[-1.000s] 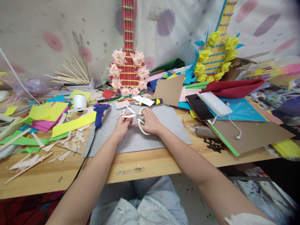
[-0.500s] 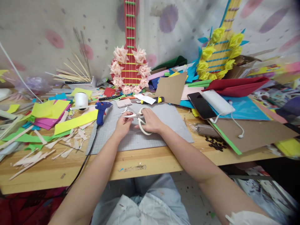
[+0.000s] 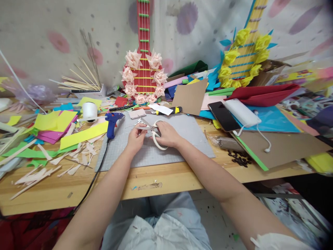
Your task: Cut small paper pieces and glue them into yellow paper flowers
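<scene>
My right hand [image 3: 168, 134] grips white-handled scissors [image 3: 155, 133], the blades spread apart and pointing left over a grey cutting mat [image 3: 189, 139]. My left hand [image 3: 135, 138] pinches a small pale paper piece [image 3: 138, 127] held between the blades. Both hands hover just above the mat near the middle of the wooden table [image 3: 166, 180].
A blue glue gun [image 3: 112, 122] with its black cord lies left of the mat, beside a white tape roll [image 3: 90, 111] and paper scraps. A red paper guitar [image 3: 143, 69] and a yellow one [image 3: 240, 59] lean at the back. A phone [image 3: 223, 116], power bank [image 3: 241, 113] and cardboard lie to the right.
The scissor blades have spread open again after being nearly closed half a second ago. Both hands stay in the same spot over the mat.
</scene>
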`<state>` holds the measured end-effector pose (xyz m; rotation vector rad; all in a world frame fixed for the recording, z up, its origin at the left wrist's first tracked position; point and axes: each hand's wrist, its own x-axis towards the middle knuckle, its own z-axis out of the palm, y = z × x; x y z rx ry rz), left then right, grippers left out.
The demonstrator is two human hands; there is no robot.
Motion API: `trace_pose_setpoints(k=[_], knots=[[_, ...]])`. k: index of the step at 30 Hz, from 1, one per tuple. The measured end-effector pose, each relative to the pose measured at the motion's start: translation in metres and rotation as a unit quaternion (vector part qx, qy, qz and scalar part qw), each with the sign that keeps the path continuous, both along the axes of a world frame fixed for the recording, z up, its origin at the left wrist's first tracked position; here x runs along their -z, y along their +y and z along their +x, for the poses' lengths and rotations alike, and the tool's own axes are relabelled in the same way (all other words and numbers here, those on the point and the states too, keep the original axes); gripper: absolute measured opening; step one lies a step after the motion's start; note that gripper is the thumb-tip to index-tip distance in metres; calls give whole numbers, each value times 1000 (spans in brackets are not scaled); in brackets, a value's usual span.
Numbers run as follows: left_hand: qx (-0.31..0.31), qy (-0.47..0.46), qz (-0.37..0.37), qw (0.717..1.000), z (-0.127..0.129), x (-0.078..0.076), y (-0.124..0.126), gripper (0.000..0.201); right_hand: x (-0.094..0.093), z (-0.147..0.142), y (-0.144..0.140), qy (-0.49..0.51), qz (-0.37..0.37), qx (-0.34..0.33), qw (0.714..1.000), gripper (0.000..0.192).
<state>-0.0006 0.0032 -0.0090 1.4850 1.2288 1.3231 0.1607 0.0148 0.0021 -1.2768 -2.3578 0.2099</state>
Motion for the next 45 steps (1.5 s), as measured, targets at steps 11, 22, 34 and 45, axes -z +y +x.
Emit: trace_pose_setpoints(k=[11, 22, 34, 45], knots=[[-14, -32, 35, 999, 0, 1, 3, 14, -6, -5, -4, -66, -60, 63, 994, 27], [53, -283, -147, 946, -2, -8, 2, 16, -3, 25, 19, -24, -110, 252, 961, 27], [51, -334, -238, 911, -9, -19, 1, 20, 2, 43, 28, -15, -107, 294, 950, 25], [-6, -242, -217, 946, -7, -23, 6, 17, 3, 41, 27, -24, -99, 296, 950, 25]])
